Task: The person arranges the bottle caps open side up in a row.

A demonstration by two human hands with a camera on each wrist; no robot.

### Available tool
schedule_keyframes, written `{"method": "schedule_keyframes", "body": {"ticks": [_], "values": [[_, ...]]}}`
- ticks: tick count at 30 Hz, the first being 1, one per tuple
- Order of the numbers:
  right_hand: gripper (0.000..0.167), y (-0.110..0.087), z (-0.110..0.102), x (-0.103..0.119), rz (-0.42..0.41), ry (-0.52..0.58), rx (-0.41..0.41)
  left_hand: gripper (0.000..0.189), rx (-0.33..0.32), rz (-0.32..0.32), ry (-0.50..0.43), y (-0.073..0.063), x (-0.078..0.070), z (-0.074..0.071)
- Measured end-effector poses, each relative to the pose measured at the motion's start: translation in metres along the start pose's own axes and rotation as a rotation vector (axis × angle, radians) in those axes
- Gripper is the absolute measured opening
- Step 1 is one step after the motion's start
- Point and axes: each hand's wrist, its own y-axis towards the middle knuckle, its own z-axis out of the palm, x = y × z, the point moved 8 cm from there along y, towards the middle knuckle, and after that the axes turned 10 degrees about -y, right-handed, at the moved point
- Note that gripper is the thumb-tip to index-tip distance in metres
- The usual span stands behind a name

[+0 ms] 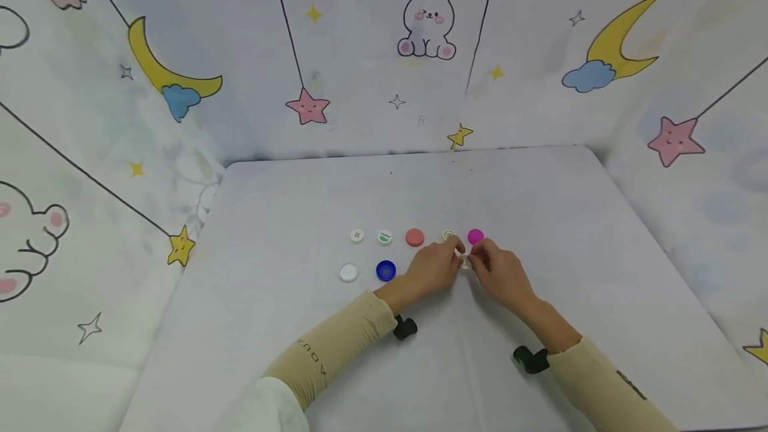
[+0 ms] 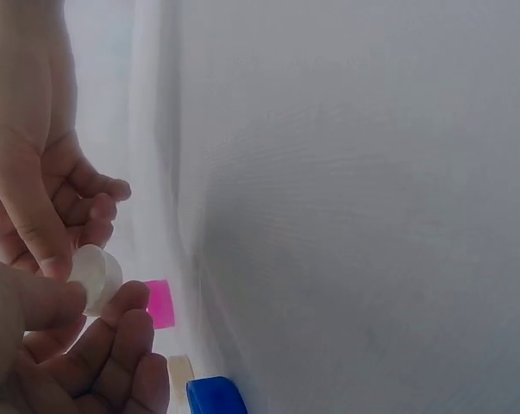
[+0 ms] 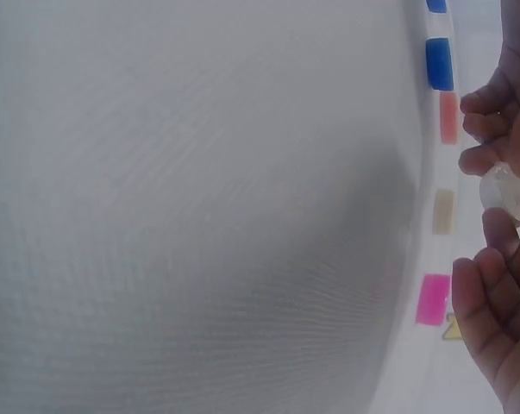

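My left hand [image 1: 433, 265] and right hand [image 1: 501, 275] meet over the table, near the right end of two rows of bottle caps. Between their fingertips is a small whitish, translucent bottle cap [image 2: 96, 278], held up off the table. Thumb and fingers of the left hand [image 2: 96, 345] pinch one side of it; in the right wrist view the right hand [image 3: 497, 319] pinches the other side. Just beyond the hands lie a magenta cap [image 1: 475, 237] and a cream cap [image 1: 448, 235], the latter partly covered by the left hand. A blue cap [image 1: 386, 270] lies left of the left hand.
Left of the hands, the white table [image 1: 270, 339] bears a red cap [image 1: 415, 237], a white cap with a green print [image 1: 385, 237], a white cap with a dark mark [image 1: 357, 235] and a plain white cap [image 1: 349, 273]. A cartoon-printed cloth [image 1: 372, 39] stands behind the table.
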Motion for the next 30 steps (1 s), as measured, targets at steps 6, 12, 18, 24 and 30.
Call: {"method": "schedule_keyframes", "body": {"ticks": [6,12,18,24,30], "values": [[0.008,-0.001,0.005,-0.007,0.058,-0.004,0.032,0.028,0.04,0.037,-0.012,0.0,-0.003,0.005],[0.006,-0.006,0.015,-0.009,0.103,-0.003,0.115,0.022,0.045,0.054,0.078,-0.003,-0.003,0.009],[0.014,-0.008,0.02,-0.004,0.085,0.012,0.171,0.024,0.042,0.072,0.172,-0.003,0.002,0.01],[0.027,-0.009,0.022,0.0,0.046,-0.002,0.213,0.028,0.025,0.077,0.244,-0.004,0.003,0.008],[0.032,-0.01,0.023,0.002,0.014,-0.015,0.224,0.028,0.006,0.103,0.345,-0.005,0.001,0.009]]}}
